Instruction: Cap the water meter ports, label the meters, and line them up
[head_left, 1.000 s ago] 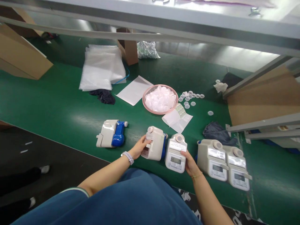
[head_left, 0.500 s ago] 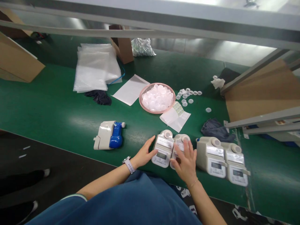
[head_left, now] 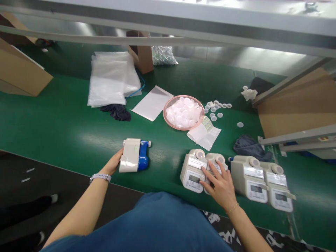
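A beige and blue meter (head_left: 131, 155) stands at the left, its blue side facing right and a small white cap at its upper corner. My left hand (head_left: 114, 163) has hold of its left side; the fingertips are partly hidden behind it. To the right, two beige meters with small displays stand side by side, the left one (head_left: 194, 173) and the right one (head_left: 215, 159). My right hand (head_left: 222, 185) lies with spread fingers over the right one, fingertips reaching the left one's edge. Two more meters, one (head_left: 248, 178) and another (head_left: 279, 187), stand further right.
Behind the meters is a pink bowl (head_left: 166, 120) heaped with translucent caps; several loose caps (head_left: 219, 114) lie beside it. A label sheet (head_left: 207, 136), white paper (head_left: 152, 103), stacked plastic bags (head_left: 107, 80) and dark cloths (head_left: 248, 147) lie about. A metal shelf frame (head_left: 168, 22) crosses overhead.
My left hand has left the pair of meters and moved left to the blue and beige one, which is now turned and shifted right. My right hand stays on the pair.
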Demonstrator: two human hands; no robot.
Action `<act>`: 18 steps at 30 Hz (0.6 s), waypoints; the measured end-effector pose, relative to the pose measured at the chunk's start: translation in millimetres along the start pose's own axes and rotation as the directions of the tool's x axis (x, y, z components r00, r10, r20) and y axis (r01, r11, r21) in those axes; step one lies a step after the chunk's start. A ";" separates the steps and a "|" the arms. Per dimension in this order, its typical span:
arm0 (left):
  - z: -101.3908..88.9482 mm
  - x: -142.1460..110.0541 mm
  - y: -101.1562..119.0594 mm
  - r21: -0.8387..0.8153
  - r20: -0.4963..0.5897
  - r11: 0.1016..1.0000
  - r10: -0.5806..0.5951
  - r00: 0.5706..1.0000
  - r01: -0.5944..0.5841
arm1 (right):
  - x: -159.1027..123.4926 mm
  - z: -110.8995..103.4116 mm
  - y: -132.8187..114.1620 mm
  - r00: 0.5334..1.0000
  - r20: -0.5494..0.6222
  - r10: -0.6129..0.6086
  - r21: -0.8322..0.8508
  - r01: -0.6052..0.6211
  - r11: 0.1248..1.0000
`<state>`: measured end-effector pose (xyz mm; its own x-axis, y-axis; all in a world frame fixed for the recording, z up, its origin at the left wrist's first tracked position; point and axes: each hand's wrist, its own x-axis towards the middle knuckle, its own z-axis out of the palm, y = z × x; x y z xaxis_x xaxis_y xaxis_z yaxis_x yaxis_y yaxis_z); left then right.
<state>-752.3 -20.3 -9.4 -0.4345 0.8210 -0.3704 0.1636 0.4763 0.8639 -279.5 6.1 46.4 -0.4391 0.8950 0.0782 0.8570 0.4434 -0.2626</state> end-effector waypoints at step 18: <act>105.4 -13.4 60.8 -0.304 0.755 0.878 -0.015 0.656 0.370 | 1.7 -6.1 -4.7 0.995 0.007 -0.100 -0.238 0.099 0.966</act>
<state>-643.2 30.8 12.1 0.3812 0.7690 -0.5132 -0.2862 0.6260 0.7254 -282.7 5.8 53.6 -0.5246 0.8458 0.0969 0.8488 0.5284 -0.0167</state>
